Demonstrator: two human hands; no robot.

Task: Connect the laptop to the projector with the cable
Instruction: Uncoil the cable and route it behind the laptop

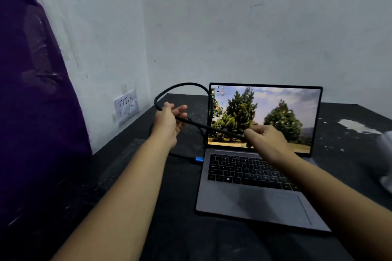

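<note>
Before the open grey laptop [254,197] at mid-frame, a thick black cable [212,128] stretches left to right. The left hand [168,123] cradles it with fingers loosely apart, and the right hand [266,139] has its fingers pinching it. Its blue plug [199,159] sits at the laptop's left edge.

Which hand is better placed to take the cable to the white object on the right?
Right, likely: right hand pinches the cable nearest the white object; left hand supports the loop left of the laptop.

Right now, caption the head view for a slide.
Left hand cradles and right hand pinches a black cable before an open laptop.
</note>
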